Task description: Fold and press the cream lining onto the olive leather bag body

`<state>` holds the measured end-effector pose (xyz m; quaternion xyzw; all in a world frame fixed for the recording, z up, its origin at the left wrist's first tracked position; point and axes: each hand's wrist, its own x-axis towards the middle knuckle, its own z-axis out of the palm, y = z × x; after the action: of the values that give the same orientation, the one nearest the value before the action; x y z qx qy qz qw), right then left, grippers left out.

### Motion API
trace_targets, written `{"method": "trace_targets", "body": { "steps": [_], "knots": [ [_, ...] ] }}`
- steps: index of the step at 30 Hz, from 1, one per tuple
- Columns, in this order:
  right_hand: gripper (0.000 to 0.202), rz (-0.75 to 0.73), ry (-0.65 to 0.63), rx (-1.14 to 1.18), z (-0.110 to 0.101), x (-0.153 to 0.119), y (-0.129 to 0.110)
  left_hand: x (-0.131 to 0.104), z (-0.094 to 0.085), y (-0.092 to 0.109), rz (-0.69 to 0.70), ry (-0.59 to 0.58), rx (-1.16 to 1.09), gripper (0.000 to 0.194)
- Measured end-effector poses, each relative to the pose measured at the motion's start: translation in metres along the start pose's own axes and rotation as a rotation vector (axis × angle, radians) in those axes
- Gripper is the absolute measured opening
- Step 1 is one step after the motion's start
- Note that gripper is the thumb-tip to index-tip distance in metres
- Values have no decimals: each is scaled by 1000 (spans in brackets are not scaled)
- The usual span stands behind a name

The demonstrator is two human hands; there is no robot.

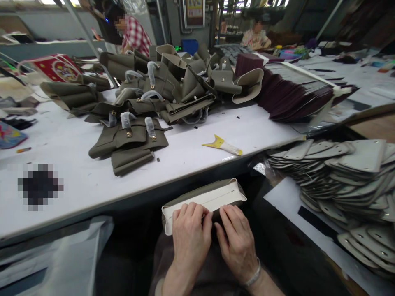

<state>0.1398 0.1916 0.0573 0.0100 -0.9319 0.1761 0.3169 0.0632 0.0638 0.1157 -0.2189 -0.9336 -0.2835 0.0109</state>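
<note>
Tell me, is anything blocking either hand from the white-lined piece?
Nothing visible: the left hand and right hand are both on the near edge of the white-lined piece. The yellow-ended tool lies beyond it on the white table, clear of both hands.

The held piece [212, 200] is olive and white, the shirt [135, 36] red-and-white checked.

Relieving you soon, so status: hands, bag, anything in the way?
Left hand and right hand at near edge of bag. Bag pale side up, off the table. Nothing seen blocking; yellow-ended tool lies apart.
</note>
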Motion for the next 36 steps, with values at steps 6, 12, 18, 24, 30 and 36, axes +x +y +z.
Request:
{"method": "trace_targets", "body": {
  "steps": [6,12,18,24,30,36],
  "knots": [
    [44,-8,-43,37,8,0,-22,-8,-8,-8,-35,22,24,12],
    [42,-66,-56,79,13,6,-43,-14,-15,-17,-85,62,11,13],
    [40,-77,-73,100,19,3,-59,-25,-20,-28,-104,117,26,12],
    [41,-73,-77,110,27,-2,-72,-40,-14,-49,-59,253,17,5],
    [43,-94,-95,120,34,-7,-84,-58,11,-66,-176,458,-307,35],
    [42,-143,-94,78,34,0,-89,-73,37,-81,-469,438,-949,53]
  ]
}}
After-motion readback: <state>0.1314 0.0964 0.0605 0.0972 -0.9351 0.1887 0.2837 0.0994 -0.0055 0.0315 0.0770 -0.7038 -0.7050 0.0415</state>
